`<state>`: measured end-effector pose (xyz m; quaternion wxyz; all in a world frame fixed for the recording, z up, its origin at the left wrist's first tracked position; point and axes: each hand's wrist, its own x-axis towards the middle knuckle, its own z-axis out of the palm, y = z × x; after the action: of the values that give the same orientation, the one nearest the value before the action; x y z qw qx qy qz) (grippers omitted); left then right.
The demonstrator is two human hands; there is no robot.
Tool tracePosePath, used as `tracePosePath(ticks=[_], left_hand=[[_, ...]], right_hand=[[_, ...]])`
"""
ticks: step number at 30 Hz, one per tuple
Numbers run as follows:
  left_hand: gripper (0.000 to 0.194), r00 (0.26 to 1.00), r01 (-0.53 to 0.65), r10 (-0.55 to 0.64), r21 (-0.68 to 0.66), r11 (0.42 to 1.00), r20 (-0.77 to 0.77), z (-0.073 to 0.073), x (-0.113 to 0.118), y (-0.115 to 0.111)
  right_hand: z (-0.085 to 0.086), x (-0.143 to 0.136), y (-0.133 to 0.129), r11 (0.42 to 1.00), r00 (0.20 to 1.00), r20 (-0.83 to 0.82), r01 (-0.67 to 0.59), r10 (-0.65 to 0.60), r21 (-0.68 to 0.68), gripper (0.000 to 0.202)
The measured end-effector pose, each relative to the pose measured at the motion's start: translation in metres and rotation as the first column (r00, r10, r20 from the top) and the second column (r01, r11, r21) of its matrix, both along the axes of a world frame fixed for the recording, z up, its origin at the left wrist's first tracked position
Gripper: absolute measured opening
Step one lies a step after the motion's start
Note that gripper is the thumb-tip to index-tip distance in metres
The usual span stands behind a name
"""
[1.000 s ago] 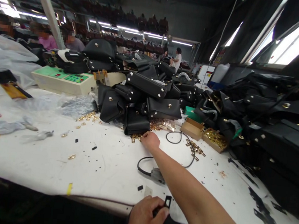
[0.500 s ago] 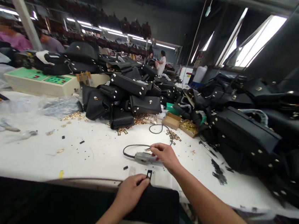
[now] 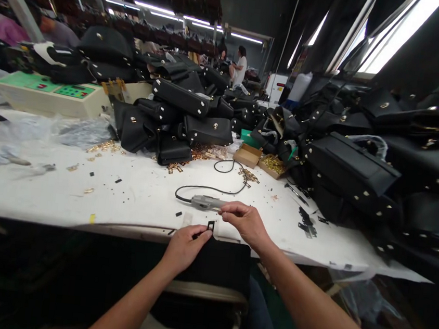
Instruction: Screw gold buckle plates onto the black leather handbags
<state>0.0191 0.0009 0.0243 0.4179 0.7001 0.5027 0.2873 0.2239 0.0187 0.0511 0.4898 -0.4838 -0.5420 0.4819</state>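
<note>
My left hand (image 3: 186, 249) is closed on the edge of a black bag (image 3: 220, 264), thumb and fingers beside a slotted tab (image 3: 211, 226) that sticks up from it. The bag lies at the table's front edge, over my lap, its pale-rimmed opening towards me. My right hand (image 3: 245, 224) pinches a small gold metal fitting (image 3: 219, 211) just above and to the right of the tab, apart from it. Behind those fingertips a grey electric screwdriver (image 3: 203, 202) with a black cord lies on the white table, its right end hidden by the hand.
Small gold fittings (image 3: 249, 175) lie in heaps near two cardboard boxes (image 3: 247, 155). Black bags (image 3: 207, 130) are piled at the back and right. A machine with a green panel (image 3: 46, 96) stands at left. Black metal strips (image 3: 307, 223) lie at right. People sit farther back.
The view has tipped down, showing more of the bag's opening. My right hand, still pinching the fitting, has come lower, nearer the slotted tab. My left hand keeps its hold.
</note>
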Motion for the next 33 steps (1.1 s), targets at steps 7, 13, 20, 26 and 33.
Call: tracePosePath(ticks=[7,13,20,26,33], left_hand=[[0.025,0.999,-0.034,0.034,-0.032,0.999,0.025,-0.009,0.001,0.013],[0.024,0.998,-0.054,0.055,-0.048,0.997,0.018,-0.014,0.001,0.021],[0.027,0.999,-0.037,0.036,-0.076,0.996,-0.006,-0.012,0.001,0.023],[0.03,0.998,-0.041,0.045,-0.106,0.994,0.039,-0.012,0.0,0.022],[0.028,0.999,-0.035,0.038,-0.079,0.996,0.035,-0.011,0.0,0.023]], right_hand=[[-0.012,0.001,-0.004,0.96,0.975,0.216,-0.016,-0.046,0.278,0.009],[-0.016,-0.001,-0.001,0.941,0.964,0.259,-0.029,-0.062,0.336,0.009],[-0.012,-0.005,0.004,0.994,0.999,-0.054,-0.004,-0.002,-0.112,0.017],[-0.018,0.0,0.005,0.945,0.984,-0.055,-0.176,0.167,-0.274,0.029],[-0.014,0.003,0.005,0.929,0.937,0.163,-0.259,0.308,-0.266,0.021]])
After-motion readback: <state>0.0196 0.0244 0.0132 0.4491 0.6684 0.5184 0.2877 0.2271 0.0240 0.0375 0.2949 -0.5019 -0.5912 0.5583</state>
